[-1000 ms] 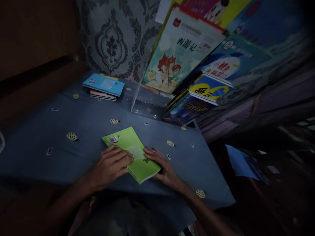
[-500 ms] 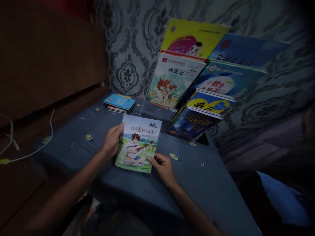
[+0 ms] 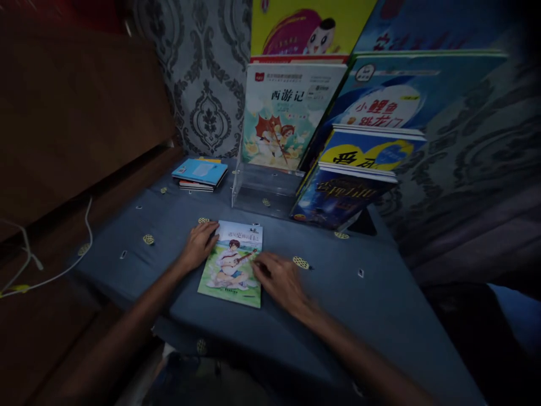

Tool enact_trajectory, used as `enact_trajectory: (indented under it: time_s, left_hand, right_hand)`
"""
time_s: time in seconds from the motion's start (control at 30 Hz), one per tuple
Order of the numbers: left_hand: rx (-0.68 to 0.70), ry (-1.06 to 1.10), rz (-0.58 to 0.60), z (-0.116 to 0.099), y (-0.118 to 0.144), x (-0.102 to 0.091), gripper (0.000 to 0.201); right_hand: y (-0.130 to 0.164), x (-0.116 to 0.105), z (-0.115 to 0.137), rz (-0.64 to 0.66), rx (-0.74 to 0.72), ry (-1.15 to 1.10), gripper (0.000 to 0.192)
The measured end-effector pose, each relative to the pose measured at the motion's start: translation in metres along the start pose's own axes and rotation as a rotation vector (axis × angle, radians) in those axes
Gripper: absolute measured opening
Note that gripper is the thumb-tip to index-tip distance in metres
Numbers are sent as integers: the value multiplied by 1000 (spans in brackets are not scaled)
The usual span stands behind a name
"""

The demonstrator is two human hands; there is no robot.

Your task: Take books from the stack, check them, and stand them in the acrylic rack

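Observation:
A thin paperback book (image 3: 230, 276), its cover showing a figure playing a guitar on grass, lies flat on the cloth-covered table. My left hand (image 3: 199, 245) rests at its upper left edge, fingers stretched out and touching the cover, thumb apart from them. At the right edge of the same book, my right hand (image 3: 281, 279) has its fingers bent, with thumb and forefinger closed on the edge. The undersides of both hands are hidden.
Behind the book stands a clear acrylic rack (image 3: 264, 194) with several upright books, among them a pale green one (image 3: 291, 118) and a dark blue one (image 3: 338, 197). A small book stack (image 3: 200, 173) lies back left. A white cable (image 3: 87, 225) hangs at left.
The book has gone from held up and tilted to lying flat on the table. My right hand's fingers have curled at its edge. The view has moved closer to the rack.

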State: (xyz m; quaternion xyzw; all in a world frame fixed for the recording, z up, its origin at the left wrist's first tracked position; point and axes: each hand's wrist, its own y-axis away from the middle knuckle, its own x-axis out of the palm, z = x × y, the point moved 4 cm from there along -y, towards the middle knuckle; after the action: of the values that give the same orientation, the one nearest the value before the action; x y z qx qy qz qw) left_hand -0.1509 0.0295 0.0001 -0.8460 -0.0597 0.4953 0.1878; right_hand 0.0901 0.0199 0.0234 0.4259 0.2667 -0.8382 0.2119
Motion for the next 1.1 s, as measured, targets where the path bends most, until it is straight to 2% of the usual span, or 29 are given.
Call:
enact_trajectory:
  time_s: [0.07,0.13,0.27,0.33,0.47,0.57,0.63,0.8,1.0,1.1]
  left_hand:
    - [29,-62,5,-5,3,3,37]
    - [36,-91,8,-6,5,5,38]
    - [28,-56,17,-2,6,7,42]
    - [17,-46,14,-1,6,6,41]
    - [23,-65,8,-3,5,5,38]
    - [21,-85,6,-4,5,5,39]
    - [26,-98,13,-5,5,4,40]
    - [37,-150,70,-7,-3,1,41]
    - [54,-224,194,-11,-28,1,40]
    - [80,-258,209,-12,-33,2,40]
  right_hand:
    - [-15,8,18,39,-172,-9,31]
    - [-31,24,31,127,-270,-16,38]
    - [-57,59,34,244,-294,-21,57]
    - [-63,65,25,263,-285,-13,62]
    - [-64,50,-11,214,-143,48,64]
    - [-52,29,-40,156,-39,72,62]
    - [-40,20,-52,121,-20,76,59]
    - [-22,15,-59,79,-1,87,57]
    - [-25,17,-60,61,0,104,54]
    - [-24,17,-59,76,8,127,54]
